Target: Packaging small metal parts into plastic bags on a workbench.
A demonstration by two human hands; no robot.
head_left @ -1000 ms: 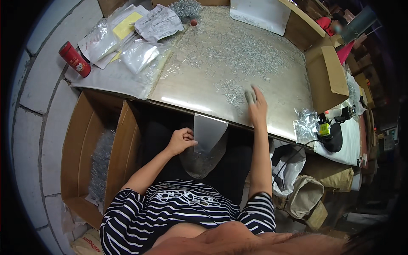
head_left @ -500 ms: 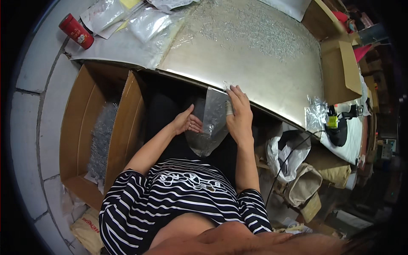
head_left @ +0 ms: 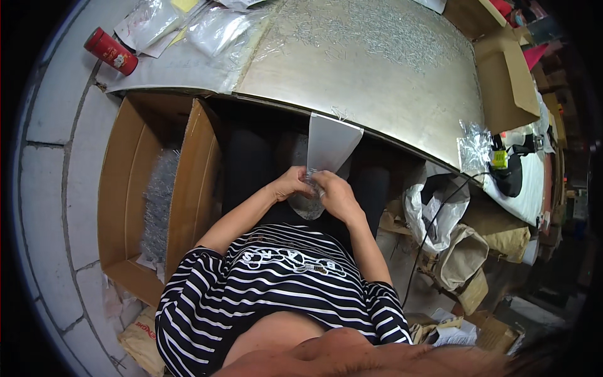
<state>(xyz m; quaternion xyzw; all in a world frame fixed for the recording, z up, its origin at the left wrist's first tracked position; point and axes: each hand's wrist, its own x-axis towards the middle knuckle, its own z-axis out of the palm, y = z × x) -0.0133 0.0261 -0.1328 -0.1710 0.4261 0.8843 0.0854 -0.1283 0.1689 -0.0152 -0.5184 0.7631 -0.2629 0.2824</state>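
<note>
Below the table edge, my left hand (head_left: 293, 184) and my right hand (head_left: 336, 195) come together, fingers bent and closed at the upper part of a clear plastic bag (head_left: 308, 209). The bag hangs down between my thighs, and small shiny bits show in and around my fingers. Just above them a pale grey, tapering chute (head_left: 331, 139) hangs from the table edge, its narrow end at my fingertips. A few thin, shiny pieces (head_left: 340, 114) lie at the chute's top. My fingers hide the bag's mouth.
Many small shiny pieces (head_left: 389, 41) are spread over the metal tabletop (head_left: 352, 88). Flat plastic bags (head_left: 220, 28) and a red canister (head_left: 111, 51) are at the far left. A cardboard box (head_left: 135, 188) holding similar pieces stands at my left; a white sack (head_left: 433, 210) hangs at right.
The bag has come down off the chute, leaving the chute bare. Both hands have moved lower and together, from spread fingers to closed ones.
</note>
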